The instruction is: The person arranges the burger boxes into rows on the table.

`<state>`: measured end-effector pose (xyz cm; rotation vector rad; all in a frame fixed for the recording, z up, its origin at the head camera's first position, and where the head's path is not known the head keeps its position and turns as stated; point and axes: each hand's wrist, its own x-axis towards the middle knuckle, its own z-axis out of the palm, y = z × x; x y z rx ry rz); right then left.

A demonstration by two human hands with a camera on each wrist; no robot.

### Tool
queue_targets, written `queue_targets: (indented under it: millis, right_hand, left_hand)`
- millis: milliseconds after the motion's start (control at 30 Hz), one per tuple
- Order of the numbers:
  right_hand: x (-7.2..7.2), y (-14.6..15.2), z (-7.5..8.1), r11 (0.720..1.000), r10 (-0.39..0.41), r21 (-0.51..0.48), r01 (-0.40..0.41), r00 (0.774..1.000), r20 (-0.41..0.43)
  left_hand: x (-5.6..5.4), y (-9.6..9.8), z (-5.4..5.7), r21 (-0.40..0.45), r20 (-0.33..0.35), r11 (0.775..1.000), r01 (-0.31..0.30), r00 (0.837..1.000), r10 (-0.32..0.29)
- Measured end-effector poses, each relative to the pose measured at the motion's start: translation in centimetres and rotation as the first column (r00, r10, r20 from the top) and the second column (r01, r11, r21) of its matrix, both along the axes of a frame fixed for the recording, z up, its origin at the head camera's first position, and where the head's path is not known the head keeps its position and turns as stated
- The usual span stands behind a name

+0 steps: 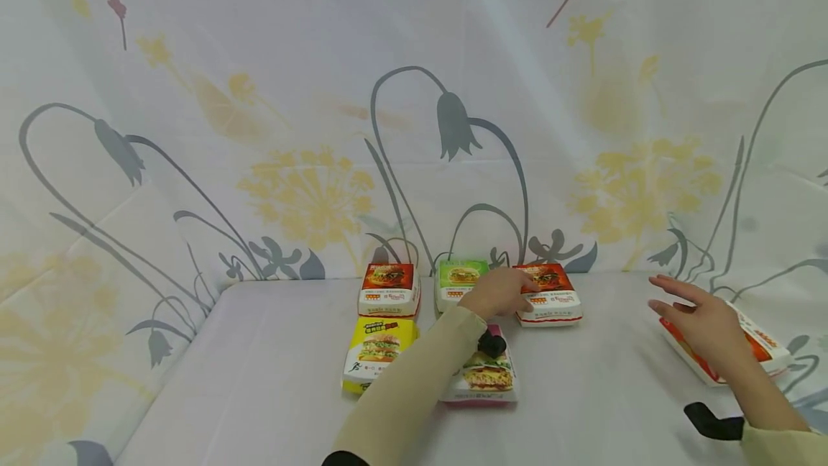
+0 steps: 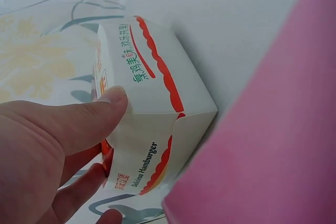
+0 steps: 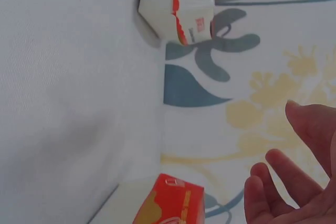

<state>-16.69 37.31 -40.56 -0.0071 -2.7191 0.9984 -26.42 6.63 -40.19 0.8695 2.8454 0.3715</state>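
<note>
My left hand (image 1: 497,293) touches a red and white hamburger box (image 1: 553,304) at the back of the table. In the left wrist view its thumb (image 2: 97,116) lies against the upper edge of the box, fingers beside the printed top. At the right, my right hand (image 1: 705,326) is held with fingers spread and nothing in them. It overlaps another red and white box (image 1: 766,344), tilted by the right-hand cloth; the right wrist view shows that box's red panel (image 3: 178,198) apart from the fingertips.
A green box (image 1: 461,273) and a red box (image 1: 388,290) stand along the back. In front are a yellow box (image 1: 375,351) and a pink-edged box (image 1: 488,380), partly under my left sleeve. Flower-printed cloth (image 1: 310,92) rises behind the white table (image 1: 259,380).
</note>
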Motion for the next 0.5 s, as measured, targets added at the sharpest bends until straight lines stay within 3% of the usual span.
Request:
queue_targets:
  millis: [200, 333, 500]
  right_hand:
    - [1.1, 1.8, 0.7, 0.988, -0.150, 0.051, 0.148, 0.988, 0.026]
    - [1.5, 3.0, 1.0, 0.961, -0.267, 0.096, 0.259, 0.960, 0.083]
    - [2.0, 4.5, 0.8, 0.931, -0.350, 0.166, 0.326, 0.926, 0.143]
  left_hand:
    - [0.0, -0.1, 0.0, 0.011, 0.018, 1.000, -0.003, 1.000, 0.003]
    - [-0.2, -0.1, -0.2, 0.010, 0.006, 1.000, -0.009, 1.000, 0.009]
    - [-0.3, 0.0, -0.4, 0.003, -0.007, 1.000, -0.008, 1.000, 0.008]
